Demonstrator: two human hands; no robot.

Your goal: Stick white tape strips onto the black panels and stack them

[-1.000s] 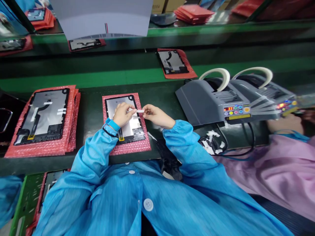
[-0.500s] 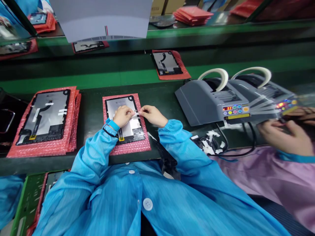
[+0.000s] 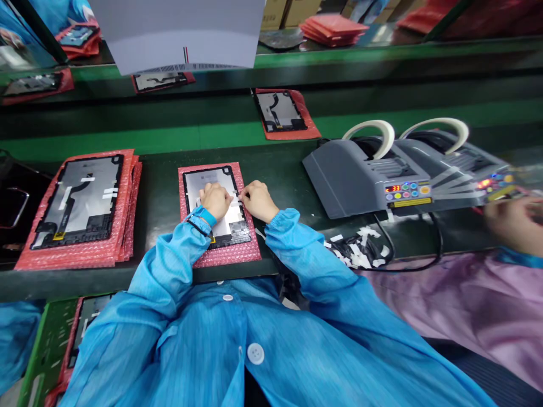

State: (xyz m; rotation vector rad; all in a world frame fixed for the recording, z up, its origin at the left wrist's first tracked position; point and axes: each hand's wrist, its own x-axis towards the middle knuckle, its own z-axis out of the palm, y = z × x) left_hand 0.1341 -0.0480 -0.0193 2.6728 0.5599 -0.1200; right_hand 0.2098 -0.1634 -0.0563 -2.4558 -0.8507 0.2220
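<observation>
A tablet screen panel (image 3: 195, 182), grey-backed with a black frame, lies on a pink bubble-wrap sheet (image 3: 206, 259) in front of me. My left hand (image 3: 215, 201) rests over the panel's middle, its fingers curled and closed; what they hold, if anything, is hidden. At the panel's right edge, my right hand (image 3: 259, 200) is closed in a pinch. Between the fingertips shows a short strip of white tape (image 3: 236, 200), its right end at my right thumb and forefinger.
Left stands a stack of bubble-wrap sheets with a taped panel (image 3: 94, 168) on top. Right are two grey tape dispensers (image 3: 348, 181) and a heap of tape scraps (image 3: 360, 249) among cables. Another panel (image 3: 280, 110) lies behind. A co-worker's hand (image 3: 515, 223) is far right.
My left hand has shifted slightly right and down on the panel. My right hand has tilted lower at its edge. The co-worker's hand has moved right; the panel behind sits further left.
</observation>
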